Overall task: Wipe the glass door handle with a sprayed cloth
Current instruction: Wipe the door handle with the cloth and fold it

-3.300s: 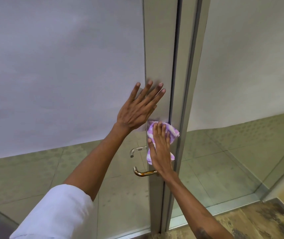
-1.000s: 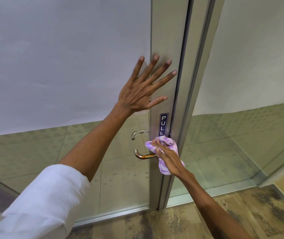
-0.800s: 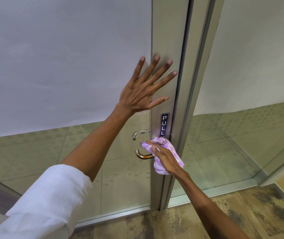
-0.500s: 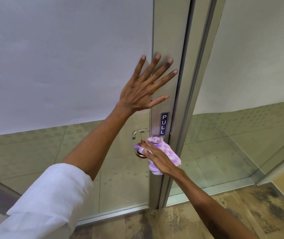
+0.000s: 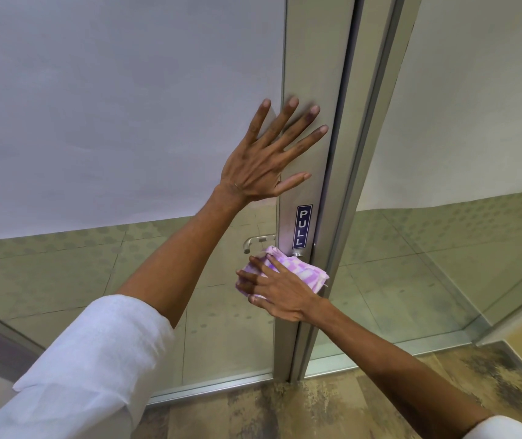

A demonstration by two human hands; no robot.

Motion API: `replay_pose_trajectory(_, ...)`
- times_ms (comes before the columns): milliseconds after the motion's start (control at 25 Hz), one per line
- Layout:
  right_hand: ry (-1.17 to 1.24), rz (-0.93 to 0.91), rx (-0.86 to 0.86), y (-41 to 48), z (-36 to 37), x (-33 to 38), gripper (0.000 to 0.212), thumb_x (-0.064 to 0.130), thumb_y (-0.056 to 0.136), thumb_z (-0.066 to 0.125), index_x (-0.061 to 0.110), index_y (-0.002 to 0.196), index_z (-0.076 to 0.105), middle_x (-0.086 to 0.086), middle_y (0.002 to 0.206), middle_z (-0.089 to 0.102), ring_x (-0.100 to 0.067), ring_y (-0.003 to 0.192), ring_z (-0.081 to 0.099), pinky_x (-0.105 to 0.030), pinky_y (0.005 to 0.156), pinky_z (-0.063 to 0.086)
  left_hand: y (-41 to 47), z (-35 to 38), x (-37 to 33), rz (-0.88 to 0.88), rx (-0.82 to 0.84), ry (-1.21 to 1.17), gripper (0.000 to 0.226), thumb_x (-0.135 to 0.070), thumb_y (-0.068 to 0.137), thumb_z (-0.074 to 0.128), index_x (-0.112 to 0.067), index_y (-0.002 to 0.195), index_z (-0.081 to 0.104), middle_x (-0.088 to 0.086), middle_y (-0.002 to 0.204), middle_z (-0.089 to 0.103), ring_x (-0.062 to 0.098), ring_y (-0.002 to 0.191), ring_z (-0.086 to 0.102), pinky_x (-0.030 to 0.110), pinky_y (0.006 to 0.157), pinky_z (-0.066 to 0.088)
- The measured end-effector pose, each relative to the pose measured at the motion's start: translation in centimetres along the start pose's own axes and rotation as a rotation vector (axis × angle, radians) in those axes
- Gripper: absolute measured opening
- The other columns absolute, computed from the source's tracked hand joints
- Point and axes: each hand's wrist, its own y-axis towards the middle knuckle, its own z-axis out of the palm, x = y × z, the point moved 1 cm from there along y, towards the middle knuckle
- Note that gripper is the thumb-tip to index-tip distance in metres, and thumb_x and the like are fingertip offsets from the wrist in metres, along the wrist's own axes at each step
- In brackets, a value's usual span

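My left hand (image 5: 264, 163) lies flat with spread fingers against the glass door and its metal stile (image 5: 313, 90), holding nothing. My right hand (image 5: 280, 293) presses a purple-and-white checked cloth (image 5: 301, 272) over the near door handle, which is fully hidden beneath it. Only the handle's round base shows just above the cloth (image 5: 297, 254). The silver handle on the far side of the glass (image 5: 255, 241) is visible just above the cloth. A blue PULL sticker (image 5: 303, 226) sits on the stile above the cloth.
A fixed glass panel (image 5: 443, 248) stands to the right of the door frame (image 5: 370, 153). Frosted film covers the upper glass. A mottled brown floor (image 5: 285, 413) runs along the bottom. My white sleeves fill the lower corners.
My right hand has slid the cloth leftward from the stile along the handle, covering the brass-coloured lever. My left hand has stayed flat on the door.
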Motion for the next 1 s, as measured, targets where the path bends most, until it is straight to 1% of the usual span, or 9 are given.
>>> replay_pose_trajectory(160,-0.019,-0.071,0.029,-1.6,-0.4,-1.2,0.048,0.043,0.107,0.022,0.033,0.15,0.039,0.009,0.164,0.029,-0.024,0.156,0.014,-0.059,0.125,0.002,0.1,0.1,-0.1,0.0,0.003,0.019,0.075,-0.07,0.103,0.025,-0.026,0.164,0.026,0.009,0.169,0.032,0.036,0.155,0.031,0.06,0.123,0.012)
replay_pose_trajectory(400,-0.085,-0.15,0.092,-3.6,-1.1,-2.9,0.048,0.046,0.108,0.021,0.038,0.155,0.025,0.018,0.165,0.024,-0.014,0.156,0.007,-0.062,0.123,-0.004,0.1,0.3,0.0,-0.007,0.009,0.038,0.076,-0.071,0.102,0.025,-0.026,0.164,0.024,0.01,0.169,0.031,0.036,0.155,0.03,0.06,0.123,0.008)
replay_pose_trajectory(520,-0.055,-0.165,0.111,-5.5,-1.0,-4.8,0.048,0.044,0.107,0.023,0.038,0.155,0.027,0.02,0.165,0.021,-0.014,0.156,0.004,-0.062,0.122,-0.006,0.1,0.4,-0.1,-0.002,-0.003,0.04,0.076,-0.07,0.102,0.027,-0.025,0.164,0.024,0.009,0.169,0.032,0.036,0.155,0.03,0.06,0.123,0.009)
replay_pose_trajectory(640,0.045,-0.132,0.128,-8.2,-0.7,-7.5,0.047,0.037,0.108,0.028,0.034,0.155,0.03,0.018,0.166,0.017,-0.019,0.156,-0.005,-0.06,0.125,0.009,0.1,0.6,-0.1,0.0,-0.014,0.042,0.077,-0.07,0.102,0.028,-0.025,0.164,0.024,0.009,0.169,0.032,0.036,0.155,0.03,0.061,0.123,0.009)
replay_pose_trajectory(720,0.21,-0.079,0.078,-9.4,-0.3,-7.8,0.047,0.032,0.107,0.03,0.029,0.154,0.033,0.011,0.167,0.017,-0.024,0.156,-0.007,-0.055,0.126,0.012,0.1,0.7,-0.1,0.002,-0.013,0.043,0.078,-0.071,0.101,0.027,-0.026,0.164,0.022,0.009,0.169,0.03,0.037,0.155,0.029,0.061,0.123,0.008)
replay_pose_trajectory(840,0.655,0.132,-0.069,-10.1,1.5,-5.4,0.045,0.033,0.107,0.032,0.034,0.151,0.039,0.009,0.168,0.011,-0.019,0.156,-0.005,-0.04,0.126,0.013,0.0,0.7,-0.3,0.003,-0.016,0.049,0.079,-0.071,0.101,0.028,-0.026,0.165,0.02,0.008,0.17,0.028,0.037,0.156,0.028,0.06,0.125,0.001)
replay_pose_trajectory(920,1.092,0.348,-0.237,-10.1,2.9,-2.6,0.042,0.038,0.106,0.037,0.038,0.147,0.045,0.001,0.165,0.028,-0.025,0.154,0.021,-0.043,0.123,0.025,-0.1,0.7,-0.2,-0.002,-0.013,0.051,0.079,-0.071,0.101,0.028,-0.026,0.165,0.02,0.008,0.17,0.028,0.037,0.156,0.027,0.058,0.125,-0.004)
replay_pose_trajectory(960,1.366,0.431,-0.347,-9.8,3.0,-1.1,0.042,0.041,0.104,0.044,0.036,0.145,0.049,-0.011,0.155,0.042,-0.033,0.142,0.043,-0.044,0.114,0.043,-0.1,0.6,-0.2,-0.003,-0.009,0.048,0.079,-0.072,0.101,0.027,-0.026,0.165,0.02,0.008,0.17,0.028,0.037,0.156,0.027,0.058,0.125,-0.005)
replay_pose_trajectory(1000,1.616,0.501,-0.477,-9.1,2.7,0.2,0.046,0.046,0.099,0.053,0.032,0.143,0.052,-0.021,0.14,0.053,-0.037,0.123,0.059,-0.037,0.097,0.056,0.0,0.5,-0.2,-0.002,-0.004,0.041,0.079,-0.072,0.1,0.027,-0.026,0.165,0.021,0.008,0.17,0.028,0.037,0.156,0.028,0.058,0.125,-0.004)
